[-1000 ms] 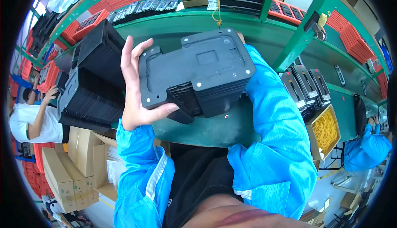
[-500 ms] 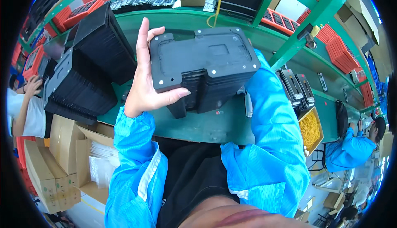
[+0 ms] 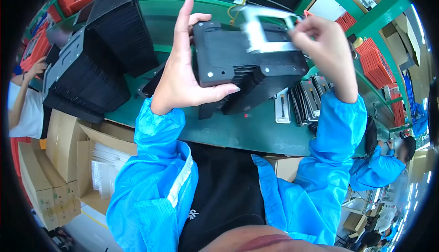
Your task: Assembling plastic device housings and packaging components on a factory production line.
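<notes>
A tall stack of black plastic plates (image 3: pixel 215 55), notched at the sides and dotted with small round pale spots, stands on the bench in front of me. My left hand (image 3: pixel 180 76) clasps its left end, thumb along the near side and fingers at the far side. Above the stack's right part, my right hand (image 3: pixel 322 41) pinches a white, frame-like piece (image 3: pixel 270 46) by its right edge. That piece is smeared by motion, so its exact kind and whether it touches the top plate cannot be made out.
More black plate stacks (image 3: pixel 87 73) stand at the left, near a person in a white shirt (image 3: pixel 27 108). Flat metallic parts (image 3: pixel 308 99) lie right of my stack. An open carton (image 3: pixel 84 174) sits below left. A green post (image 3: pixel 379 16) rises at the right.
My right hand has come into view from behind the stack, bringing the white frame-like piece over it. The left hand keeps its hold. The whole view has shifted somewhat.
</notes>
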`<state>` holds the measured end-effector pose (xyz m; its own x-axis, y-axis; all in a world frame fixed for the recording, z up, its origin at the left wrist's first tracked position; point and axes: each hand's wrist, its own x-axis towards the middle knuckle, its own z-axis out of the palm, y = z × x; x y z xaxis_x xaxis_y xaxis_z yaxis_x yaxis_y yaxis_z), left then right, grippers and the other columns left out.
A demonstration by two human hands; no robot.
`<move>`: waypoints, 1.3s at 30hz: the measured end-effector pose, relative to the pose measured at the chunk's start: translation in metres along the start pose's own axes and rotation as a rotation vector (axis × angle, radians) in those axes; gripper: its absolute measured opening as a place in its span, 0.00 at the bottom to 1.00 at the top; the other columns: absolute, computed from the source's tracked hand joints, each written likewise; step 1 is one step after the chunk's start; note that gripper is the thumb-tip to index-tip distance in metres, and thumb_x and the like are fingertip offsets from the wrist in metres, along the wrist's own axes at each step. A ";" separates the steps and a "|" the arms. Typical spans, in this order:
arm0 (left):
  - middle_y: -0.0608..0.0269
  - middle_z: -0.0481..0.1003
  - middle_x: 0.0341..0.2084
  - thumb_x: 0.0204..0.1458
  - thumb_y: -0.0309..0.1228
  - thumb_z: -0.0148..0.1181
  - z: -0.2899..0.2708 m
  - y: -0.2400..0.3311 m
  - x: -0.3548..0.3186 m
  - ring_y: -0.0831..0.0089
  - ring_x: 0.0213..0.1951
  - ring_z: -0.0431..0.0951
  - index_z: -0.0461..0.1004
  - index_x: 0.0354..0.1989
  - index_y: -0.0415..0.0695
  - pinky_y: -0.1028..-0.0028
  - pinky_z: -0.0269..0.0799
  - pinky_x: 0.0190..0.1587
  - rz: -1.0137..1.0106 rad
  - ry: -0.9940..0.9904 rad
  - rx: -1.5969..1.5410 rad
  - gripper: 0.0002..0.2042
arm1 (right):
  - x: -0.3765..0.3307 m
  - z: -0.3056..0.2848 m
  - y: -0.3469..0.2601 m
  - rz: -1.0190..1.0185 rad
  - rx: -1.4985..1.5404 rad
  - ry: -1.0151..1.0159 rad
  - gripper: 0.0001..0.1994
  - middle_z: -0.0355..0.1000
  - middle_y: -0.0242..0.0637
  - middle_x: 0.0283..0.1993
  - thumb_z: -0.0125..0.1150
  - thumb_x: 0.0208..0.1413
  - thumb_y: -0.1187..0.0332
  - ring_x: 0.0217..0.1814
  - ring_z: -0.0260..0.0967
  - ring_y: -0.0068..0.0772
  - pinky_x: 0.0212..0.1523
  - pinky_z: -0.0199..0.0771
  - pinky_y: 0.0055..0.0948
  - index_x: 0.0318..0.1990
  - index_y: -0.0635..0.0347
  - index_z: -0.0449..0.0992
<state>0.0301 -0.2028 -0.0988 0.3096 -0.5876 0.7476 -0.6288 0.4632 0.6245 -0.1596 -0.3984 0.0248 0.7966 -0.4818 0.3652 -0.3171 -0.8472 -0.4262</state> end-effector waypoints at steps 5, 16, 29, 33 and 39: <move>0.44 0.59 0.64 0.29 0.43 0.83 0.000 -0.002 -0.002 0.49 0.59 0.71 0.32 0.79 0.50 0.57 0.70 0.62 0.020 -0.003 -0.006 0.71 | -0.009 0.018 -0.039 -0.094 -0.186 -0.049 0.12 0.79 0.45 0.25 0.65 0.56 0.66 0.25 0.77 0.35 0.31 0.78 0.31 0.33 0.70 0.82; 0.42 0.61 0.61 0.32 0.44 0.82 -0.024 0.034 0.008 0.46 0.58 0.71 0.61 0.68 0.46 0.57 0.72 0.59 0.090 -0.173 0.356 0.50 | -0.007 0.004 -0.054 -0.269 -0.324 -0.359 0.16 0.66 0.47 0.20 0.61 0.64 0.67 0.23 0.66 0.44 0.28 0.64 0.43 0.27 0.71 0.80; 0.50 0.69 0.61 0.34 0.32 0.85 0.052 -0.046 -0.148 0.59 0.60 0.71 0.58 0.69 0.39 0.63 0.70 0.59 -0.367 0.001 0.340 0.51 | -0.146 0.067 0.101 0.293 0.651 0.615 0.13 0.76 0.30 0.39 0.54 0.69 0.67 0.39 0.68 0.20 0.43 0.69 0.24 0.49 0.65 0.82; 0.54 0.78 0.47 0.42 0.27 0.80 0.084 -0.056 -0.155 0.65 0.47 0.78 0.76 0.48 0.35 0.66 0.73 0.51 -0.474 0.115 0.242 0.24 | -0.227 0.134 0.165 0.640 0.350 0.309 0.13 0.79 0.44 0.50 0.58 0.66 0.67 0.51 0.76 0.31 0.54 0.74 0.30 0.53 0.65 0.81; 0.59 0.81 0.37 0.47 0.24 0.76 0.082 -0.081 -0.137 0.69 0.36 0.79 0.79 0.44 0.35 0.69 0.75 0.45 -0.449 0.163 0.140 0.16 | -0.239 0.173 0.162 0.263 -0.247 0.183 0.27 0.71 0.57 0.62 0.65 0.60 0.57 0.65 0.70 0.51 0.65 0.68 0.45 0.59 0.69 0.74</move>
<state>-0.0196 -0.2144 -0.2704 0.6725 -0.5918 0.4445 -0.4942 0.0880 0.8649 -0.3127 -0.3814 -0.2746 0.5740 -0.7023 0.4210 -0.6299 -0.7072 -0.3210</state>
